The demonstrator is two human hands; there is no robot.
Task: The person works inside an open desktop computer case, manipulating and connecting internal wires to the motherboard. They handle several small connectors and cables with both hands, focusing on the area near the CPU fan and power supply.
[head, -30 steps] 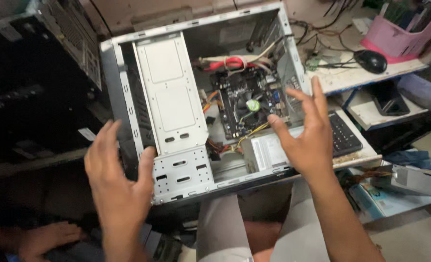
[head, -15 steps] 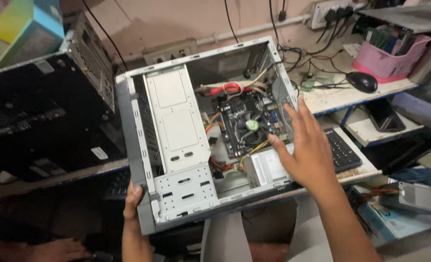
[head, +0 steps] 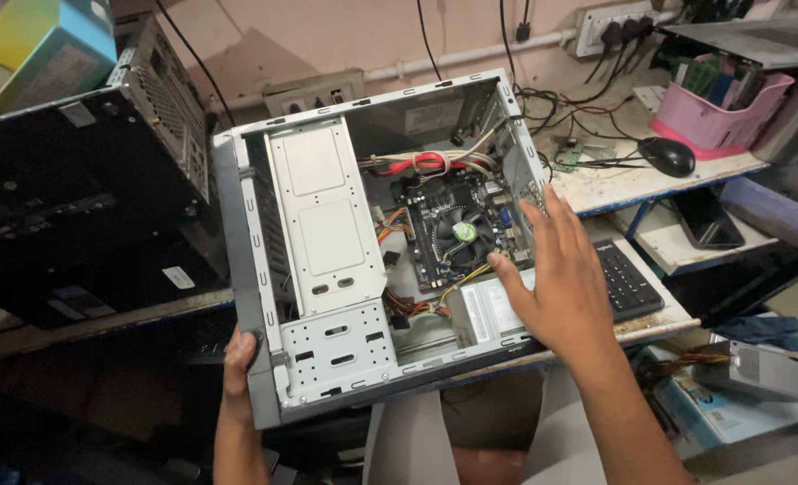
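An open grey computer case [head: 237, 251] lies on its side in front of me, its inside facing up. Inside are a white drive cage [head: 323, 242], a dark motherboard with a round fan [head: 459, 231], coloured cables [head: 421, 163] and a boxy power supply [head: 493, 314]. My left hand [head: 237, 368] grips the case's lower left corner from below. My right hand [head: 561, 278] rests flat, fingers spread, on the case's right rim over the power supply.
A black computer tower [head: 75, 207] stands on the left with a coloured box [head: 44, 45] on top. To the right are a black keyboard [head: 628, 278], a mouse [head: 667, 155], a pink basket [head: 722, 112], a phone [head: 706, 220] and a loose power supply [head: 763, 370].
My left hand dropped from in front of the case and took hold of its lower left corner. My right hand stays on the right rim. The view has risen and pulled back.
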